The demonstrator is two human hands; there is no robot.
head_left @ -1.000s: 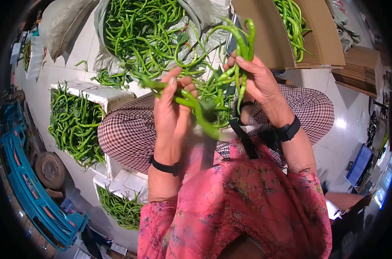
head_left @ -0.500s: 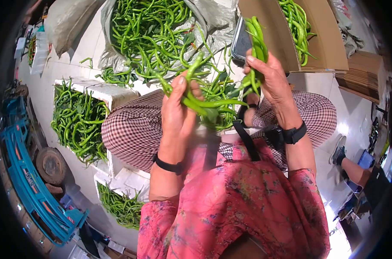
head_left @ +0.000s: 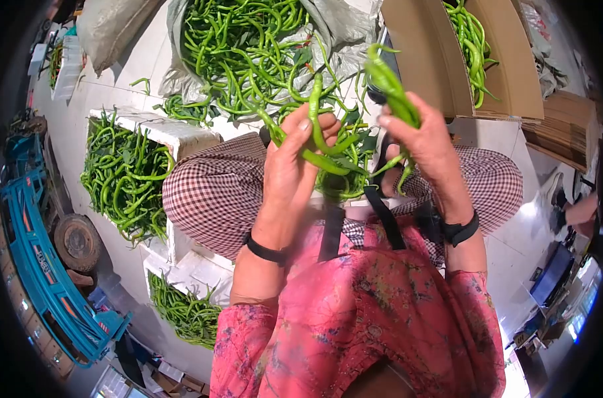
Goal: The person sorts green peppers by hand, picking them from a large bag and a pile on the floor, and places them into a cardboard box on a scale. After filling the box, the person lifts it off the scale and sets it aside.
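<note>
Long green chili peppers fill most of the space in front of me. My left hand (head_left: 297, 147) is closed around a few green chili peppers (head_left: 323, 162), whose ends stick out on both sides of the fingers. A bunch of green chili peppers (head_left: 392, 83) is gripped in my right hand (head_left: 421, 136), pointing up and away, with thin ends hanging below the palm. The bunch is slightly blurred. Beneath and between both hands lies a loose pile of peppers (head_left: 344, 182) with some leaves. Beyond it a large open sack (head_left: 176, 40) spills more peppers onto the floor.
At the upper right stands an open cardboard box (head_left: 424, 60) with peppers inside; flattened cardboard (head_left: 560, 129) lies beside it. White foam boxes (head_left: 182, 132) of peppers sit at left. A blue cart (head_left: 49, 265) with a wheel is far left, a full sack (head_left: 112, 30) upper left.
Both hands have moved slightly down and right in view, still holding peppers. The right-hand bunch tilts more to the left. At the right edge, another person's leg has shifted.
</note>
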